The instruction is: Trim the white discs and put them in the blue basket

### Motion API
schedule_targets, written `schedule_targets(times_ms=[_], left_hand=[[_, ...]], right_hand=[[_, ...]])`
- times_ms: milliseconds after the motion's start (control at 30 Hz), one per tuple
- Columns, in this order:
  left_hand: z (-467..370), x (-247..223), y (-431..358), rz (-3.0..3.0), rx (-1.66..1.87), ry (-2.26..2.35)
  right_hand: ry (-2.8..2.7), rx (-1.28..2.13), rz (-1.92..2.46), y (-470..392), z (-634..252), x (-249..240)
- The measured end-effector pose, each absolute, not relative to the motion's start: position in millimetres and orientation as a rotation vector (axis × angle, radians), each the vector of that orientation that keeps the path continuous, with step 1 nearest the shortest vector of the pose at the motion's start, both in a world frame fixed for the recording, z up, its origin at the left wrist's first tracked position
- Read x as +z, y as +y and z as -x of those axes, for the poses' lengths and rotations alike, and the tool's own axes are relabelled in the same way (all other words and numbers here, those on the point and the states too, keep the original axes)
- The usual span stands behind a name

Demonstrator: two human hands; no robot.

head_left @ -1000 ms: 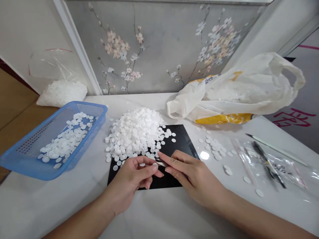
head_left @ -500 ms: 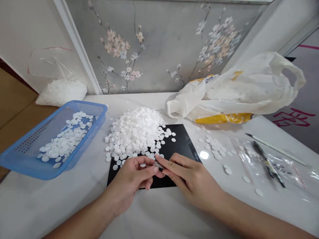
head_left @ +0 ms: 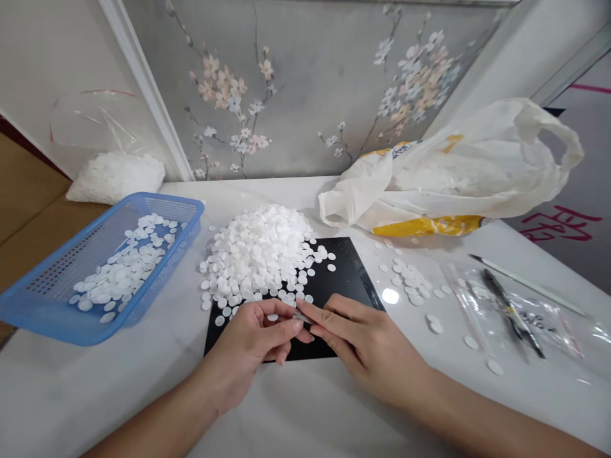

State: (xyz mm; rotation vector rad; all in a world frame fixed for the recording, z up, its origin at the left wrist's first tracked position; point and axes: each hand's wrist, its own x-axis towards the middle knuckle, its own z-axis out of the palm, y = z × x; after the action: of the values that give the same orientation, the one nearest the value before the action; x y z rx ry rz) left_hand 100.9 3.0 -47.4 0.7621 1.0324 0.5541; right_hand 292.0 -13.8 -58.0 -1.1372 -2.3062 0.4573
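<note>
My left hand (head_left: 255, 337) is closed, thumb and forefinger pinched on what looks like a small white disc, mostly covered by the fingertips. My right hand (head_left: 367, 337) meets it, its fingers pressed together on a small thin grey-and-black piece (head_left: 301, 317) whose kind I cannot make out. Both hands are above the front of a black mat (head_left: 351, 273). Just beyond them, a big heap of white plastic discs (head_left: 262, 245) covers the mat's back left and spills onto the white table. One loose disc (head_left: 272, 317) shows through the gap in my left fingers.
At left stands a blue basket (head_left: 62, 327) with discs inside, a clear bag (head_left: 117, 178) of white pieces behind it. A white-and-yellow plastic bag (head_left: 443, 184) lies back right. Scattered discs (head_left: 410, 277), a zip bag (head_left: 482, 318), a black pen (head_left: 513, 312) and a white stick (head_left: 529, 286) lie right.
Hardly anything differs. Both hands keep the same pinch at the same spot, and the view has shifted very slightly.
</note>
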Motion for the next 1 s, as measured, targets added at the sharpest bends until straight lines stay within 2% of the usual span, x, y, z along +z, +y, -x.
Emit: schedule_targets(times_ms=[233,400,567,900,1000], left_hand=[[-100,-48,3,-0.797,0.535,1.038],[-100,-48,3,-0.805,0.537,1.052],[-99,-44,1,-0.936,0.488,1.043],[-107,-40,2,-1.088,0.411,0.952],[-109,-44,-1,-1.109,0.422,0.833]], right_hand=[[-2.298,0.444,1.18,-13,-293,-57],[-2.218,0.527,1.392,-7,-298,-52],[-1.969,0.837,1.634,-3,-301,-46],[-1.656,1.244,1.319,-5,-283,-54],[-1.705,1.241,1.171,-7,-277,-57]])
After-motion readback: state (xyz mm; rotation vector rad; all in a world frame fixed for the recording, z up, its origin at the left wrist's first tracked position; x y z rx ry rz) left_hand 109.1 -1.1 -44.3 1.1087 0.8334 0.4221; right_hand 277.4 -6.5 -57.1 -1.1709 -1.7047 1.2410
